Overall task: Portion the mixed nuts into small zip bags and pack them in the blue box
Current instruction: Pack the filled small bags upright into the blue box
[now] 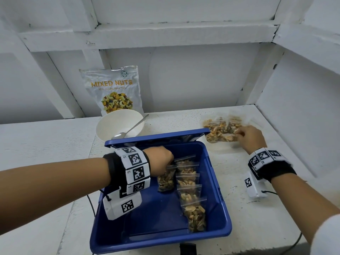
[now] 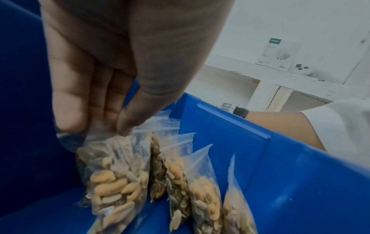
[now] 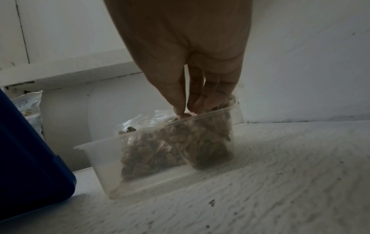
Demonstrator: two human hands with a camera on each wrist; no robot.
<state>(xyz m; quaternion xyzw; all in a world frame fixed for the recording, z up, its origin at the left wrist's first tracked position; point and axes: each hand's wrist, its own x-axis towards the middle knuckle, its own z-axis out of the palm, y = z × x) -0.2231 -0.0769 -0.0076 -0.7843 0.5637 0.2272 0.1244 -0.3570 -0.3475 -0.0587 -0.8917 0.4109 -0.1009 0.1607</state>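
Observation:
The blue box (image 1: 220, 227) stands open at the table's front, its lid raised behind it. Several filled zip bags (image 1: 191, 196) stand in a row inside along the right wall (image 2: 300, 174). My left hand (image 1: 161, 161) is inside the box and pinches the top of one more filled bag (image 1: 166, 179), (image 2: 118, 177) to the left of that row. My right hand (image 1: 248, 136) reaches into a clear plastic tub (image 1: 207, 126), (image 3: 96, 159) at the back right, its fingertips (image 3: 180, 110) closing on a filled bag (image 3: 208, 142) there.
A MIXED NUTS pouch (image 1: 112, 91) leans on the back wall. An empty white bowl (image 1: 114, 124) with a metal spoon (image 1: 128, 130) stands in front of it, just behind the box lid (image 1: 156, 138). White walls enclose the table on the right.

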